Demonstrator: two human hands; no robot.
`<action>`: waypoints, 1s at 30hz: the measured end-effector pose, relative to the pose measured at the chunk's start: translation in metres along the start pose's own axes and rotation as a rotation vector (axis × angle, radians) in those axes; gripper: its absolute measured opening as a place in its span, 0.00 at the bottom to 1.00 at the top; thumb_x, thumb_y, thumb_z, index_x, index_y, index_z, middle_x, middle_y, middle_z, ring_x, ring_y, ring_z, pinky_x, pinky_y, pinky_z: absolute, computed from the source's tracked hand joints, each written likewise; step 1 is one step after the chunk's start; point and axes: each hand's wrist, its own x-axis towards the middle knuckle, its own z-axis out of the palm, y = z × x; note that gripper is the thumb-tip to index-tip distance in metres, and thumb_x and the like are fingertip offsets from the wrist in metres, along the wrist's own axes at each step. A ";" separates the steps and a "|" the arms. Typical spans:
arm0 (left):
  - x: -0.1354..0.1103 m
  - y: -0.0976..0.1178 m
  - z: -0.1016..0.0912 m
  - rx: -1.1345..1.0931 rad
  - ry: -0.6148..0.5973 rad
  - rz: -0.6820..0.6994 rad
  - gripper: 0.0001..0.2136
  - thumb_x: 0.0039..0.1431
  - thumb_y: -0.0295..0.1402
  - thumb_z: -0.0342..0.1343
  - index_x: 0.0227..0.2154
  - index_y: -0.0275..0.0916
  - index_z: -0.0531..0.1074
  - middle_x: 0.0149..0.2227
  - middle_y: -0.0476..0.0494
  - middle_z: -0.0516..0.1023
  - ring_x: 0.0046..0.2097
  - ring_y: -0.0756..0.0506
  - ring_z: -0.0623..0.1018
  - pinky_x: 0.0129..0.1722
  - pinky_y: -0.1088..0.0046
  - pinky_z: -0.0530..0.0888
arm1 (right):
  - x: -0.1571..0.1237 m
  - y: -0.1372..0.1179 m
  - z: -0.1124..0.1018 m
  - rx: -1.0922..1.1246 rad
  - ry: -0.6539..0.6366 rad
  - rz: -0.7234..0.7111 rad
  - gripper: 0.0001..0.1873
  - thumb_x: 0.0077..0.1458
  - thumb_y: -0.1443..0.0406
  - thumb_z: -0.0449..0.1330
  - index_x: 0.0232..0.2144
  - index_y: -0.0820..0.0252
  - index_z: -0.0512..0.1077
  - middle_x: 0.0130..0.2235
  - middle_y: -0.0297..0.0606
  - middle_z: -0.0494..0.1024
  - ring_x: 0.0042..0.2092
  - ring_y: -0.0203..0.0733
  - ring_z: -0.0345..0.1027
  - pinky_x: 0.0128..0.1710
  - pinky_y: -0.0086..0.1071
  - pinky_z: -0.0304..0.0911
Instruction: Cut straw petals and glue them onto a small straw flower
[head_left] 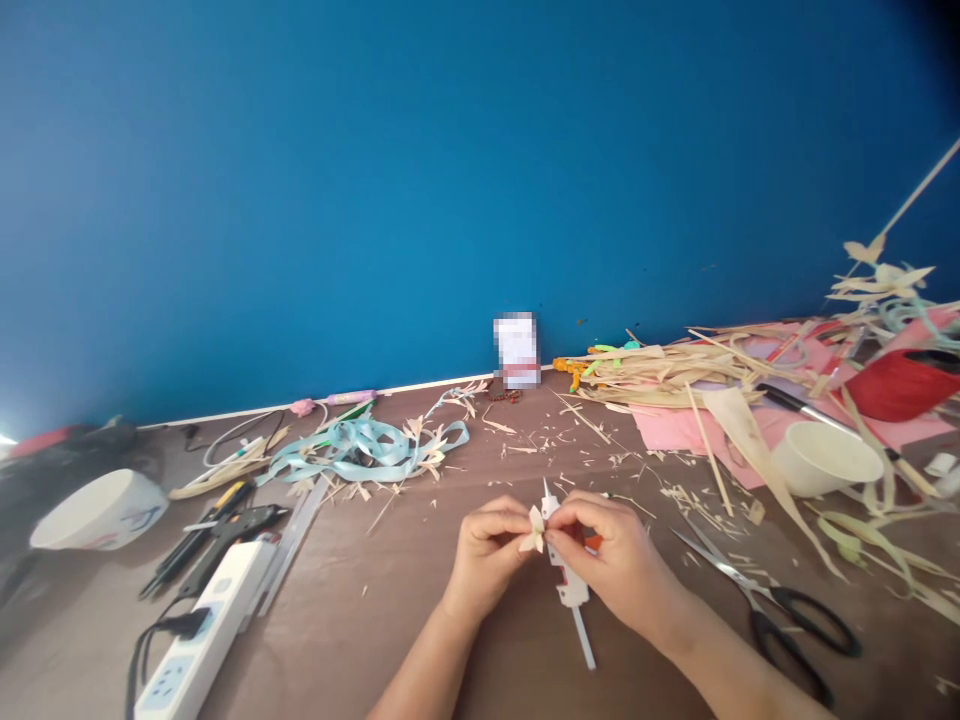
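Between my two hands is a small pale flower with pointed petals, which looks made of dried husk or straw. My left hand pinches it from the left between thumb and fingers. From the other side, my right hand closes thumb and index finger on its right edge. A white glue gun lies on the table just below and behind the flower, partly covered by my right fingers. Its nozzle points away from me, and a glue stick sticks out of its rear.
Scissors with black handles lie open at right, near a white cup and piled husk strips. On the left are a power strip, a black glue gun, a white bowl and blue ribbon. A blue wall rises behind.
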 end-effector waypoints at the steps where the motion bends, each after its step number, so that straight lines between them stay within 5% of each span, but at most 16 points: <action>1: 0.000 0.000 0.000 -0.016 -0.006 0.002 0.02 0.42 0.28 0.62 0.23 0.40 0.78 0.24 0.47 0.72 0.26 0.52 0.70 0.26 0.78 0.66 | 0.000 0.000 0.000 0.030 -0.009 0.020 0.07 0.51 0.69 0.54 0.23 0.58 0.69 0.24 0.32 0.70 0.27 0.34 0.63 0.28 0.27 0.57; 18: -0.002 -0.002 0.001 -0.185 -0.027 -0.135 0.03 0.44 0.25 0.60 0.22 0.38 0.75 0.23 0.49 0.71 0.25 0.53 0.70 0.26 0.78 0.66 | 0.001 0.003 0.002 0.128 -0.026 0.067 0.06 0.50 0.68 0.56 0.24 0.59 0.72 0.24 0.32 0.72 0.27 0.34 0.65 0.28 0.26 0.58; 30: 0.000 -0.001 -0.001 -0.149 0.086 -0.140 0.04 0.47 0.28 0.58 0.20 0.36 0.73 0.23 0.49 0.71 0.26 0.52 0.69 0.29 0.78 0.65 | 0.001 0.003 0.001 0.091 0.033 0.050 0.07 0.50 0.69 0.55 0.25 0.59 0.72 0.24 0.32 0.70 0.26 0.34 0.64 0.27 0.26 0.59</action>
